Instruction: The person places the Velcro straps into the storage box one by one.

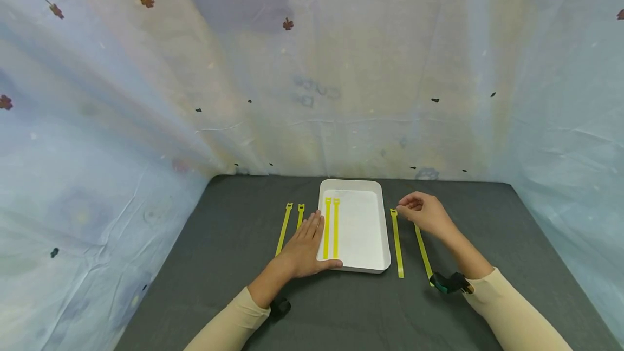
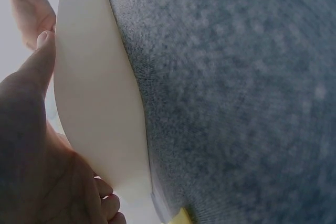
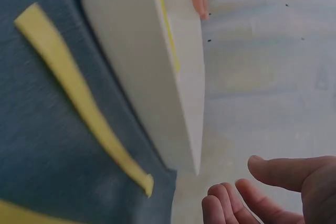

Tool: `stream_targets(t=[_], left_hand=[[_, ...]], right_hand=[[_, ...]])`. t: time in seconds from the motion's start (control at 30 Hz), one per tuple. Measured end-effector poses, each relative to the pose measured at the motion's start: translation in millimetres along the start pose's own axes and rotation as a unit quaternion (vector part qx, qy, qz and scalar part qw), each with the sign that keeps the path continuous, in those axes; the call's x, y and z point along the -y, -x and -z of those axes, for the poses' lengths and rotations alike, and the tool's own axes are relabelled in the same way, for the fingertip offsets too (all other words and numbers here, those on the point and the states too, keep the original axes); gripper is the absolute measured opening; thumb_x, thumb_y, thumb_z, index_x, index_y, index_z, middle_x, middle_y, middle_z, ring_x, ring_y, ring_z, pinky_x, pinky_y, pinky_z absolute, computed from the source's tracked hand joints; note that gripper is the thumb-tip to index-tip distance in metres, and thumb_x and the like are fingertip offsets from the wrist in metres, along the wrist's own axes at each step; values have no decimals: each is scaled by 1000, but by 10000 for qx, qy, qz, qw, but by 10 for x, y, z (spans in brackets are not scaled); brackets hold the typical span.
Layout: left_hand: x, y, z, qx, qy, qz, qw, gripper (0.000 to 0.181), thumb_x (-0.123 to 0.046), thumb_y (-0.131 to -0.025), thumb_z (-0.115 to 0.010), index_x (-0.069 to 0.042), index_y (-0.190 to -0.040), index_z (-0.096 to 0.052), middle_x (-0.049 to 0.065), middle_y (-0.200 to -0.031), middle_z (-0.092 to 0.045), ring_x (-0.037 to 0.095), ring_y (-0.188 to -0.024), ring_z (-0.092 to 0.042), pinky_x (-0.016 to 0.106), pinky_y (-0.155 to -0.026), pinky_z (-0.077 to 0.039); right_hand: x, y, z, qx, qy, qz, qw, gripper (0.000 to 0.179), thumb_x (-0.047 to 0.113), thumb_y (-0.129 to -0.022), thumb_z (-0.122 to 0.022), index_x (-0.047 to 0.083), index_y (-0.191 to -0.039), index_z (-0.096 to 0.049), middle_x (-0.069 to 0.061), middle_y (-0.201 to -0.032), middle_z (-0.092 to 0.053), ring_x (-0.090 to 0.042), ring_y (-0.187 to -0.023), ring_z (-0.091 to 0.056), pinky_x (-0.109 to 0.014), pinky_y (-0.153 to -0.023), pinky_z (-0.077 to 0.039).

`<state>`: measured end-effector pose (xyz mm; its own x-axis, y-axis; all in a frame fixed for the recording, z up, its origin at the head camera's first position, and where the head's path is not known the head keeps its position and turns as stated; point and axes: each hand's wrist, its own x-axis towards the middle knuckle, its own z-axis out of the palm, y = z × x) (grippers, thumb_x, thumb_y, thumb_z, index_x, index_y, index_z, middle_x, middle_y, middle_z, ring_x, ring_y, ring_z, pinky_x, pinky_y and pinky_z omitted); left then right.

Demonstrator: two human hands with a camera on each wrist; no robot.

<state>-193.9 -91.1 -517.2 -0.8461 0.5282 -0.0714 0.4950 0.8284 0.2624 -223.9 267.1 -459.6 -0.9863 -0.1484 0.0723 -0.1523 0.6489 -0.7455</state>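
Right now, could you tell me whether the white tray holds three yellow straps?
No, the head view shows only two yellow straps lying inside the white tray.

Head view: bright, even, diffuse light; no hard shadows, only faint soft ones under the forearms on the dark tabletop point(image 1: 234, 242). No glare; the white tray point(image 1: 382, 232) is bright but not blown out. Wide-angle bending is visible toward the frame edges. Left wrist view: dim in the foreground, tabletop texture blurred. Right wrist view: soft focus, nearest fingers blurred.
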Motion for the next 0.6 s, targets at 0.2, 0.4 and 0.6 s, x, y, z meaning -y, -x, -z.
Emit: stream_targets(t=[0.2, 0.4, 0.6], left_hand=[[-1, 1, 4, 0, 4, 0, 10000, 127, -84, -92, -59, 2, -171, -10, 20, -180, -3, 34, -167, -4, 48, -134, -16], [-11, 0, 6, 1, -4, 0, 10000, 126, -84, -92, -59, 2, -171, -11, 20, -180, -4, 33, -167, -4, 48, -134, -16], [-13, 3, 12, 17, 67, 33, 10000, 127, -83, -91, -60, 2, -171, -11, 19, -180, -4, 33, -167, -4, 48, -134, -16]], right_hand=[[-179, 128, 44, -26, 184, -168, 9997, 29, 22, -104, -74, -2, -120, -71, -19, -110, -72, -32, -97, -69, -44, -79, -59], [-347, 217, 60, 19, 341, -434, 9985, 29, 21, -102, -76, -4, -117, -71, -17, -104, -73, -29, -91, -69, -40, -74, -58], [-465, 279, 85, 285, 434, -752, 9958, 33, 21, -102, -75, -7, -118, -69, -17, -101, -72, -26, -85, -68, -39, -70, -56]])
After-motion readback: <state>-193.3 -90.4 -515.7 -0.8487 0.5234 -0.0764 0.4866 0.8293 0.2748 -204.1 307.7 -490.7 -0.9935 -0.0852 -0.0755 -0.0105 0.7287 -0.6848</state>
